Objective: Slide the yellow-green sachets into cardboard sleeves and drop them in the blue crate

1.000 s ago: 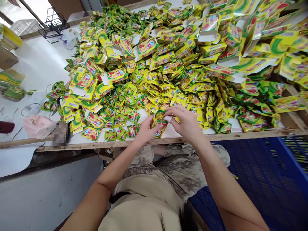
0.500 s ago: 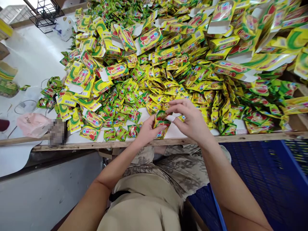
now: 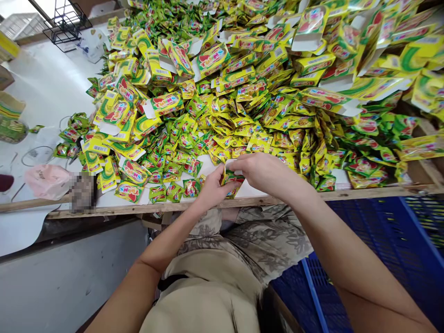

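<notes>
While the left hand [image 3: 211, 189] clasps 1 glossy green-and-yellow packet [image 3: 230, 177], the right hand [image 3: 258, 172] bunched against it, grip unclear, yellow cardboard boxes [image 3: 168, 102] crowd 11 o'clock.

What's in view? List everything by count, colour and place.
Table: one, white, wooden-edged, ahead
Cartons: many, yellow-green, heaped across table
Sachets: many, green or yellow, among cartons
Held pack: one, yellow-green-red, between hands
Wire rack: one, black, far left
Plastic crate: one, white, top left corner
Plastic bag: one, pink, left front
Pixelated object: one, brownish, beside bag, unidentifiable
Slatted crate: at least one, blue, below right
Left hand: one, gripping held pack
Right hand: one, at pack's top
</notes>
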### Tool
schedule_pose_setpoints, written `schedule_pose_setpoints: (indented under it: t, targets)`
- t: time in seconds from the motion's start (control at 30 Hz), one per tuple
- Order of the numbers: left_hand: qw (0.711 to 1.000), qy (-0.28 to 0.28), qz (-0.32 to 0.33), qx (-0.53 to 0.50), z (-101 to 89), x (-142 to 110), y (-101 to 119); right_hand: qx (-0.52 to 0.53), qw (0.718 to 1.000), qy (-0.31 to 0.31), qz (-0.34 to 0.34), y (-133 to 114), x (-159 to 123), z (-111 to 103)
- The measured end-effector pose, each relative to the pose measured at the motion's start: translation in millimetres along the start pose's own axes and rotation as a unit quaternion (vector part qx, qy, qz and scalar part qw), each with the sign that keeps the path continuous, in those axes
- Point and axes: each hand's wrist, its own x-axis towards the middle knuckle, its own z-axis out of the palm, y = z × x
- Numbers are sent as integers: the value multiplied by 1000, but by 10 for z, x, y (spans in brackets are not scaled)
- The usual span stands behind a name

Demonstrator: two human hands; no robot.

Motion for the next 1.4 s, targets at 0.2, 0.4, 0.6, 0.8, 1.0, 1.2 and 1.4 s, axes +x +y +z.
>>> schedule_pose_setpoints:
  t: [0.2,0.4,0.6,0.8,1.0,1.2,1.4]
  targets:
    - [999,-10,25,17,-41,-20,-5,126,989,-77,-5,63,24,23]
    - [998,-44,42,-6,-55,-4,49,233,950,-208,1,105,-22,-92]
    - [998,-48,12,-40,-22,72,-40,96,992,-82,20,-14,-4,27]
    - [999,-34,-12,-25,-63,91,-37,37,993,-108,31,-87,49,51]
    - [999,-42,-17,-26,-88,98,-68,75,996,-17,39,-7,-39,121]
    - [994,-78,-73,-26,-128,73,-130,154,986,-44,36,55,-64,144]
    - [996,-67,-60,-15,-170,89,-157,459,855,175,167,131,-233,453]
